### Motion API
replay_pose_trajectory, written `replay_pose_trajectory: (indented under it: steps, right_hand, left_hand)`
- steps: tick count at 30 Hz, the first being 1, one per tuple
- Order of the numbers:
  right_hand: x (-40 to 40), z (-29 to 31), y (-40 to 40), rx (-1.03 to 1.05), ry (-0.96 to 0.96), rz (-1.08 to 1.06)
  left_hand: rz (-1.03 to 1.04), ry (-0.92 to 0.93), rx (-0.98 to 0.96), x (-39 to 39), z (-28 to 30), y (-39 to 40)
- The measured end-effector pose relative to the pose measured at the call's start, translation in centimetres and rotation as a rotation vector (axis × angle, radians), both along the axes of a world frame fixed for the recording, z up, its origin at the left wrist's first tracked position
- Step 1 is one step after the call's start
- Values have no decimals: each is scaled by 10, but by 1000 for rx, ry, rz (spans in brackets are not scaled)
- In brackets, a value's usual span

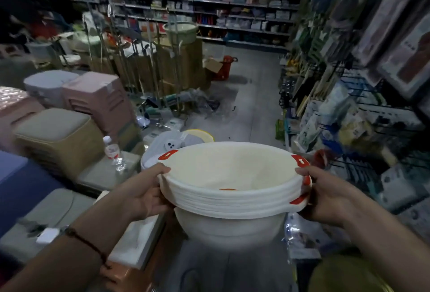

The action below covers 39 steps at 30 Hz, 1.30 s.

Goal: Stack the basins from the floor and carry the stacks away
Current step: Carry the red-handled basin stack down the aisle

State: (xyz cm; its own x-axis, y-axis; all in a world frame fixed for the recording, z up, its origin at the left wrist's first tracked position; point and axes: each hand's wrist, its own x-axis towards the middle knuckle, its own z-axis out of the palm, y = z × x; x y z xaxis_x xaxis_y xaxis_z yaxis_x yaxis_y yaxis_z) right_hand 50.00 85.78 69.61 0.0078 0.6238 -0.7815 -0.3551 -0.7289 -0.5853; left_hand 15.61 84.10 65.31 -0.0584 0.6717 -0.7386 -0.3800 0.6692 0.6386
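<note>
I see my left hand (149, 195) and right hand (325, 195) each gripping opposite rims of the basin stack (230, 198) between them, upright, mouths upward, its width running hand to hand.

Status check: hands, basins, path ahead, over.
Left hand and right hand grip opposite rims. Stack of white plastic basins with orange handles held up at waist. Grey aisle floor ahead open; clutter at left.
</note>
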Motion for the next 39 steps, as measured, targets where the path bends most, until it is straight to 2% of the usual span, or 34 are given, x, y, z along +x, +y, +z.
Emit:
replay_pose_trajectory:
  steps: [7, 11, 18, 24, 30, 34, 39]
  right_hand:
    - [-6, -1, 122, -23, -57, -118]
    - [5, -6, 173, -36, -71, -217]
    - [39, -23, 242, -7, -59, -342]
    - [90, -42, 336, 42, -23, -329]
    - [117, -81, 477, 11, 9, -139]
    - [115, -98, 566, -47, -34, 30]
    - [92, -113, 660, -79, -100, 227]
  left_hand:
    - [-100, -71, -70, 17, -35, 170]
    - [-216, -29, -46, 34, -33, 257]
    - [-359, -30, -50, 77, -36, 373]
    - [-390, 3, -74, 117, -52, 460]
    - [-202, 35, -95, 125, -69, 535]
    - [-164, 71, -147, 118, -70, 571]
    - [30, 65, -149, 94, -77, 595]
